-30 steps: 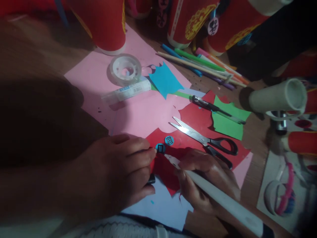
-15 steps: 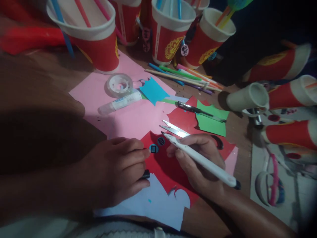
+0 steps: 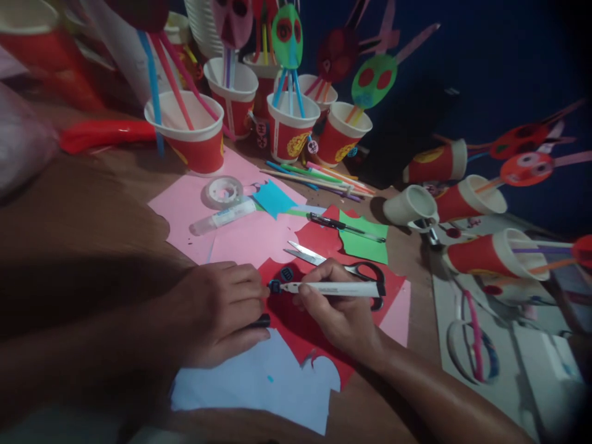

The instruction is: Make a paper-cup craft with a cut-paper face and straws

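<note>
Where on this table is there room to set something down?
Widest is the bare wood between the red plastic, pink paper and left arm. A narrow strip separates the red paper from the pale board. Crowded: the back, with cups and straws, and around the scissors and right hand.

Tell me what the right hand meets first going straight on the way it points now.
Likely the small blue disc, at the tip of the white marker that the right hand holds; just beyond lies the left hand. Exact depth is unclear.
</note>
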`<state>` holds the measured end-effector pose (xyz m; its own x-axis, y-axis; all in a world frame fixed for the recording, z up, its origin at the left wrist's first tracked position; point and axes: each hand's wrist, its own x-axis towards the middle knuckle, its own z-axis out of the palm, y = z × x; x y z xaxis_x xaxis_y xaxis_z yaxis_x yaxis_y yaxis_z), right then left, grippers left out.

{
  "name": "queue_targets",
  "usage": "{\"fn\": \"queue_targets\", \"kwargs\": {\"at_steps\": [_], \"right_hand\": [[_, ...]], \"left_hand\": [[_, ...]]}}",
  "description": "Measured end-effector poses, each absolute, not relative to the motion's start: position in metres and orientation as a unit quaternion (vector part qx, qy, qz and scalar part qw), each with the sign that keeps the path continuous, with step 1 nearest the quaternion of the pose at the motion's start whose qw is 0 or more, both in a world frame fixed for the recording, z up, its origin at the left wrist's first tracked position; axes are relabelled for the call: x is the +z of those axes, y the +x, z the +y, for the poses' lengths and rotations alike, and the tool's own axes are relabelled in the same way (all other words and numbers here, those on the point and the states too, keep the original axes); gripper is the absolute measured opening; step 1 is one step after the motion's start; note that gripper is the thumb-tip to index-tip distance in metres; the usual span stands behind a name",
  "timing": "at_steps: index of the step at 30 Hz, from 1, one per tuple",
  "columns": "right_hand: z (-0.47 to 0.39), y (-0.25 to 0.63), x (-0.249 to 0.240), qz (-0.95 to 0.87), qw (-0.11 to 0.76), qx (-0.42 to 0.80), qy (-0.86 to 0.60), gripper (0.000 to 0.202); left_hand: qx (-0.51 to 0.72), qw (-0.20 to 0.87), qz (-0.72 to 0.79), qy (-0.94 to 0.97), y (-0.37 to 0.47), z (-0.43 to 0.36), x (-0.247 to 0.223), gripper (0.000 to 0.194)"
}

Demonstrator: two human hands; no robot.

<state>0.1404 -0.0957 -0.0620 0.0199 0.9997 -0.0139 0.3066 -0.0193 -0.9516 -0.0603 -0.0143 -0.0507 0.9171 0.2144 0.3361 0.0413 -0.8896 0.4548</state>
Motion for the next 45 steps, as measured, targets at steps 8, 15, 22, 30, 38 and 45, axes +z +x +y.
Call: {"fn": "queue_targets", "kwargs": {"at_steps": [8,15,22,30,38,45], "right_hand": [[-0.095,0.140,-0.061,-0.601,0.393,0.382,-0.581,0.008],[-0.095,0.140,-0.063,-0.616,0.387,0.361,-0.584,0.007],[-0.096,0.139,-0.062,-0.634,0.383,0.331,-0.585,0.006],[-0.095,0.139,-0.061,-0.639,0.376,0.337,-0.580,0.007],[-0.096,0.139,-0.062,-0.656,0.356,0.314,-0.586,0.007],[-0.096,0.138,-0.061,-0.651,0.360,0.318,-0.588,0.007]], "left_hand": [[0.170,0.250,0.065,0.951,-0.062,-0.013,-0.052,0.013],[0.165,0.250,0.084,0.950,-0.061,-0.016,-0.046,0.021],[0.172,0.248,0.080,0.950,-0.061,-0.016,-0.046,0.024],[0.179,0.255,0.080,0.947,-0.061,-0.015,-0.049,0.025],[0.182,0.270,0.078,0.942,-0.062,-0.016,-0.057,0.020],[0.164,0.268,0.080,0.946,-0.062,-0.015,-0.053,0.022]]}}
